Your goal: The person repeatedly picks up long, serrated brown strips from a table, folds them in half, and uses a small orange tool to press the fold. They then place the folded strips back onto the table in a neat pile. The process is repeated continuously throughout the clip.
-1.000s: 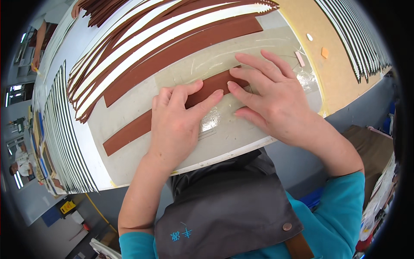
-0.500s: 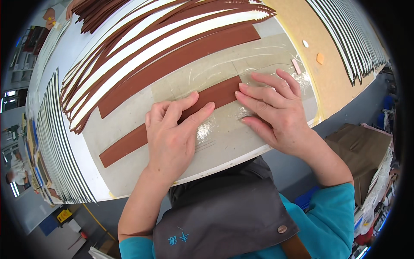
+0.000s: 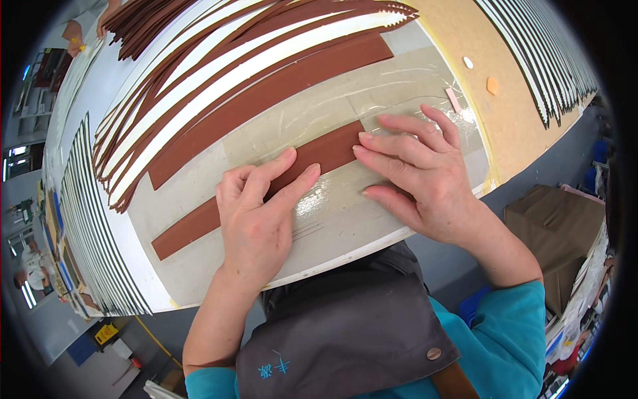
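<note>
We pressed both flat, open hands, left (image 3: pixel 256 223) and right (image 3: pixel 425 176), on the brown strip (image 3: pixel 312 154), which looked thin, limp, best lifted by an end.

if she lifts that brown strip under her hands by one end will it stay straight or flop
Probably flop: the brown strip is long, narrow and thin, lying flat on the table. The strips behind it curve and fan, so the material likely bends easily. It looks light; both hands, left and right, press it flat.
</note>
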`<state>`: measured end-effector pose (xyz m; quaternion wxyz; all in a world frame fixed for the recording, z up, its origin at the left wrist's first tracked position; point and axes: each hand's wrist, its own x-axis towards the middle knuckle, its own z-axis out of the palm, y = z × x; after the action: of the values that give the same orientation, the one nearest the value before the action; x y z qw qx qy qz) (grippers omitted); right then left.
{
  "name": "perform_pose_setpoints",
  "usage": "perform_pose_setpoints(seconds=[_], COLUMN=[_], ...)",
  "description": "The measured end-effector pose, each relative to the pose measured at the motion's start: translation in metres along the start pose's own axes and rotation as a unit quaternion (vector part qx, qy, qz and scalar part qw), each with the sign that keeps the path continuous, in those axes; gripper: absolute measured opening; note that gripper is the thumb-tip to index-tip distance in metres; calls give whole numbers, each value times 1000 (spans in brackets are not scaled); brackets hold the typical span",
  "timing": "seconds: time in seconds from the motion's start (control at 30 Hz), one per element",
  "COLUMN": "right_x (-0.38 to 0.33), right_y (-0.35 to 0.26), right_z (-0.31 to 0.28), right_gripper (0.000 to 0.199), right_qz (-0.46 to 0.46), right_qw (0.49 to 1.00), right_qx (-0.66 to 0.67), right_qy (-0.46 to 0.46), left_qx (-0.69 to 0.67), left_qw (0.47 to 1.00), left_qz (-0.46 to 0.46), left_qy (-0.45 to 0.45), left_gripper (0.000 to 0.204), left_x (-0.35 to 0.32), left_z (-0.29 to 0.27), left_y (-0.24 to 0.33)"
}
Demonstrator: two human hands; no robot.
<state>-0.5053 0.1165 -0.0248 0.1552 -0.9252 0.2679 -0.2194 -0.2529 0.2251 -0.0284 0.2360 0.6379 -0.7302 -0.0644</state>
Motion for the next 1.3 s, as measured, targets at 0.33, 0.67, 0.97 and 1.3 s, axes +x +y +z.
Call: perform_pose_setpoints(seconds=[0.33, 0.67, 0.97, 1.3], right_x=[0, 3, 5, 4], right_y=[-1, -2, -8, -11], right_z=[2, 2, 0, 2], right_gripper=[49, 46, 44, 41], right_qz=[-8, -10, -14, -23], right_qw=[1000, 1000, 999, 998], right_qx=[-5, -1, -52, -55], right_qy=[11, 3, -6, 5], left_qx=[1, 63, 45, 62], left_qw=[1000, 995, 994, 994], left_qz=[5, -75, -97, -86], left_qy=[2, -36, -32, 4], left_gripper=[56, 50, 58, 55], left_x=[-1, -40, -45, -49], left_z=[-1, -20, -18, -14], left_y=[2, 6, 9, 9])
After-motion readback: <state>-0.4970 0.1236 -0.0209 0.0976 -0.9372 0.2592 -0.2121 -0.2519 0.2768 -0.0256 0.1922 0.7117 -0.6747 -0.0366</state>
